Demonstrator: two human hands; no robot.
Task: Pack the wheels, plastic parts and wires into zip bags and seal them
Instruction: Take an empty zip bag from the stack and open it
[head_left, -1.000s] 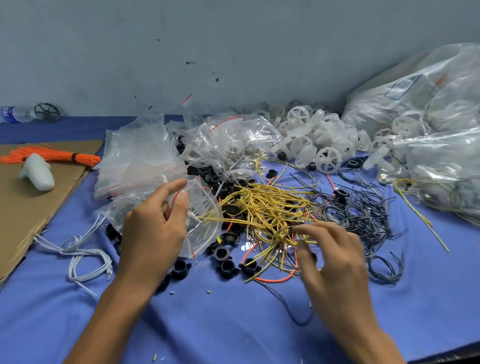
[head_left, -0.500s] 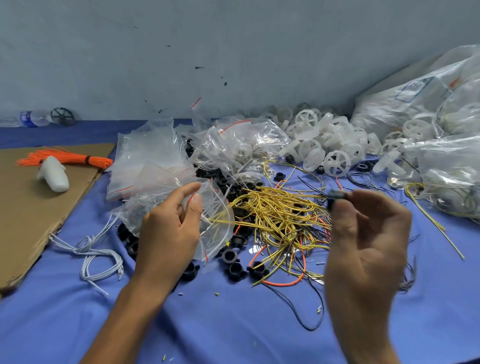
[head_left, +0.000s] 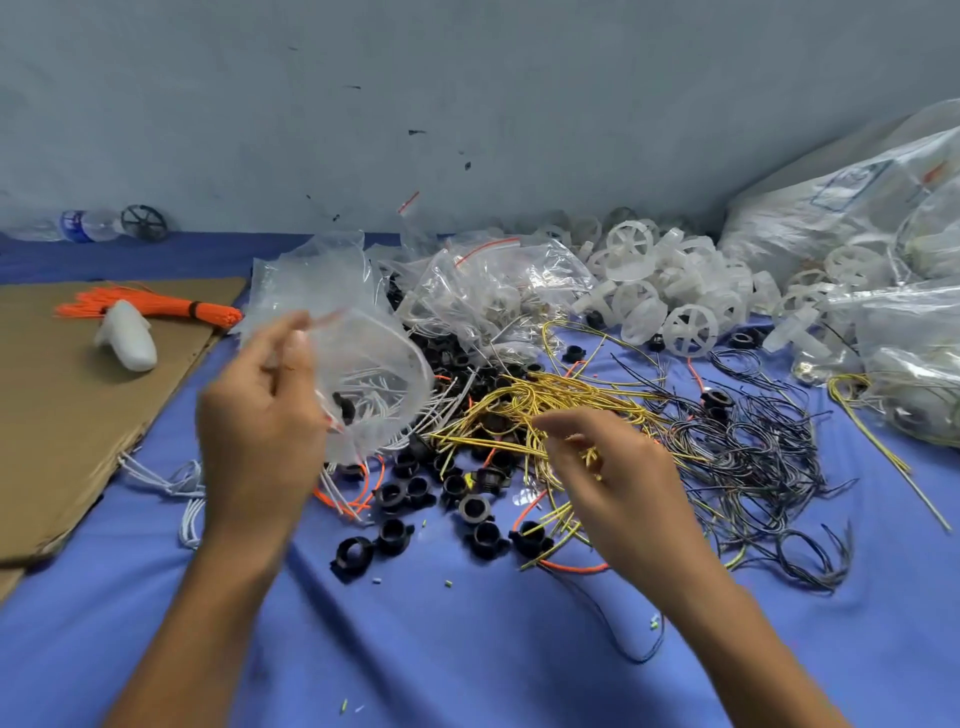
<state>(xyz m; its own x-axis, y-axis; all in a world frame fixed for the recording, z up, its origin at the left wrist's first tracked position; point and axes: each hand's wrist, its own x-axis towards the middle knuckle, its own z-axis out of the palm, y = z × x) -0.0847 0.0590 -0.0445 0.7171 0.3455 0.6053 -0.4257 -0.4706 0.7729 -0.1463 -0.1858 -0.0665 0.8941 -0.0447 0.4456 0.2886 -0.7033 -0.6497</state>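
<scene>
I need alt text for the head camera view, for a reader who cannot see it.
The left hand holds an open zip bag over a blue cloth; the right hand reaches into yellow wires beside black plastic parts.

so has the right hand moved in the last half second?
Yes. The right hand was up at the far right edge of the yellow wires; now it's down over their near side, further left.

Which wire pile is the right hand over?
Yellow wires: the right hand is in them. Black wires lie farther right; white wires left, by the zip bag.
</scene>
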